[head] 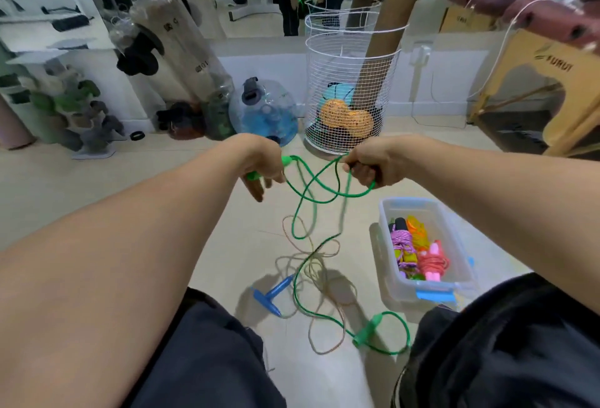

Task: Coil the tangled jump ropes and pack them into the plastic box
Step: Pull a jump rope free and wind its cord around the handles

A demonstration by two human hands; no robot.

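Note:
My left hand (263,164) grips one green handle of the green jump rope (306,193), held up in front of me. My right hand (373,165) is closed on a loop of the same cord. The rope hangs down to the floor, where its other green handle (367,331) lies between my knees. A tan rope (319,274) with blue handles (269,297) lies tangled under it. The clear plastic box (461,251) stands at the right and holds several coiled ropes, pink, orange and purple.
A white wire basket (352,50) with cardboard tubes and balls stands straight ahead. Left of it are a blue water jug (263,112) and a clear punching bag. A wooden stool (552,83) is at the right. A mirror lines the back wall.

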